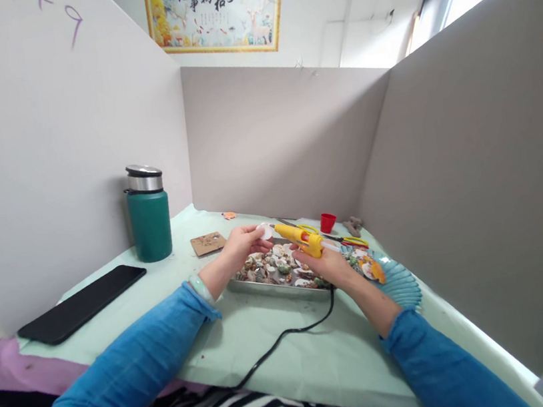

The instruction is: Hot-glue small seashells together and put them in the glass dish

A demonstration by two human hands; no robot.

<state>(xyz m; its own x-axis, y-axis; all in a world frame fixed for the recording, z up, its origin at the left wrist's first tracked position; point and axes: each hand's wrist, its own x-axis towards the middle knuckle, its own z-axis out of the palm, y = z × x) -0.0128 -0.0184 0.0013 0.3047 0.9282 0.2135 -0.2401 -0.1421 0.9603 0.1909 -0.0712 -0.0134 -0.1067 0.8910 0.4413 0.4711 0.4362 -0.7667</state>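
Note:
Between the thumb and fingers of my left hand (243,246) is a small white disc (266,231). My right hand (324,265) is wrapped round the handle of a yellow hot glue gun (301,236), whose nozzle points left and reaches the disc's edge; whether it touches, I cannot tell. A black cord (289,331) runs from the gun toward the table's front edge. Below both hands lies a metal tray (278,290) filled with many small seashells (283,266). A blue shell-shaped dish (401,283) with more shells and an orange piece sits by my right wrist.
A green bottle (151,224) and a black phone-like slab (83,304) stand on the left. A brown card (208,243) lies behind the tray. At the back right are a red cup (327,222) and scissors with yellow handles (355,241). Grey partitions (282,134) enclose the table.

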